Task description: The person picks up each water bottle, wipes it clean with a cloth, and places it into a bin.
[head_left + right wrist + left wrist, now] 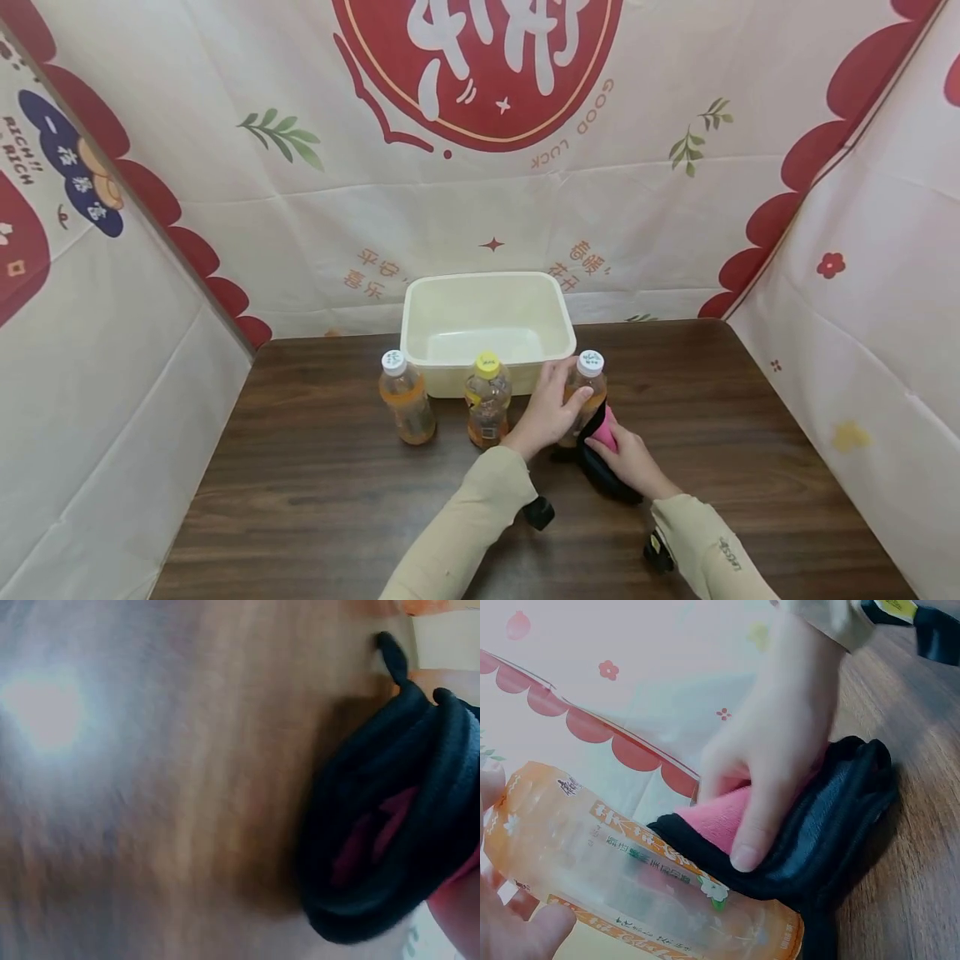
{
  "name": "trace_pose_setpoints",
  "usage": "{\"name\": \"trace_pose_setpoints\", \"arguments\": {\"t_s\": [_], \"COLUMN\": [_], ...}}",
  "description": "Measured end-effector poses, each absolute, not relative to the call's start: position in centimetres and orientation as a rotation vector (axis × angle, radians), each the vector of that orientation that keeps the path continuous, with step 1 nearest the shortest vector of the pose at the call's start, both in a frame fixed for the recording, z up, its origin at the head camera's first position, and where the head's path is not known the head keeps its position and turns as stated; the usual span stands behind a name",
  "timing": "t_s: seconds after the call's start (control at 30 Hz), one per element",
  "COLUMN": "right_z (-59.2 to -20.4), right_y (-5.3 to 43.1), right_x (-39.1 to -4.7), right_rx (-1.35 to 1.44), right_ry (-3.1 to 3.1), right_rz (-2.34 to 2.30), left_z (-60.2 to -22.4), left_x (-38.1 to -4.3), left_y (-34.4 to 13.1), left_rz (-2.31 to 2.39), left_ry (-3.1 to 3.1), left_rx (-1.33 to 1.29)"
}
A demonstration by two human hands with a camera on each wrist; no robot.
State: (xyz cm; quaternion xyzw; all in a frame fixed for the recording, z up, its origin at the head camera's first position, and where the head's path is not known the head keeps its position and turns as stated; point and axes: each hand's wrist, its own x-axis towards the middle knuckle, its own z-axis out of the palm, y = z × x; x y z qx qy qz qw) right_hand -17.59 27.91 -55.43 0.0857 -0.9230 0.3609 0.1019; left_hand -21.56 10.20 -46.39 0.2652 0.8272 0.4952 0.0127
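My left hand (550, 414) grips the upper part of a clear plastic bottle (597, 383) with a white cap and an orange label, which stands on the table at the right. In the left wrist view the label has white flowers and printed writing. My right hand (634, 463) pinches a soft black cloth piece with a pink fuzzy lining (802, 847), thumb on its edge. The cloth's black edge lies against the bottle's lower side. Its exact kind cannot be told; in the right wrist view it looks folded, like a pouch (382, 817).
A cream rectangular tub (450, 377) stands at the back of the brown wooden table (315, 500). Before it are a yellow-capped bottle (489, 404) in the middle and a white-capped orange-labelled bottle (407, 404) at left. Printed cloth walls (637, 217) enclose the table.
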Motion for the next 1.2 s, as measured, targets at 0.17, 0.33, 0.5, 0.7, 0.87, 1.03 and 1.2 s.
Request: {"name": "trace_pose_setpoints", "arguments": {"t_s": [0.17, 0.33, 0.5, 0.7, 0.87, 1.03, 1.2], "right_z": [-56.1, -55.5, -53.7, -50.5, -50.7, -53.7, -55.4], "right_y": [27.8, 28.2, 29.2, 31.2, 32.1, 32.1, 32.0], "right_x": [-17.5, -17.6, -17.4, -16.9, -16.4, -16.1, -16.5], "right_rx": [0.197, 0.201, 0.285, 0.337, 0.317, 0.437, 0.423], "right_ry": [-2.726, -2.738, -2.674, -2.621, -2.739, -2.835, -2.944], "right_rz": [1.109, 1.058, 0.921, 0.746, 0.698, 0.644, 0.618], "left_z": [-46.4, -46.4, -46.4, -46.2, -46.4, -46.4, -46.4], "left_x": [-21.6, -21.7, -21.8, -21.7, -21.6, -21.6, -21.8], "left_y": [10.3, 10.3, 10.3, 10.2, 10.1, 10.1, 10.1], "left_rz": [1.547, 1.544, 1.535, 1.534, 1.520, 1.506, 1.521], "left_ry": [2.571, 2.570, 2.569, 2.547, 2.551, 2.565, 2.559], "left_rx": [0.821, 0.823, 0.836, 0.841, 0.819, 0.821, 0.822]}}
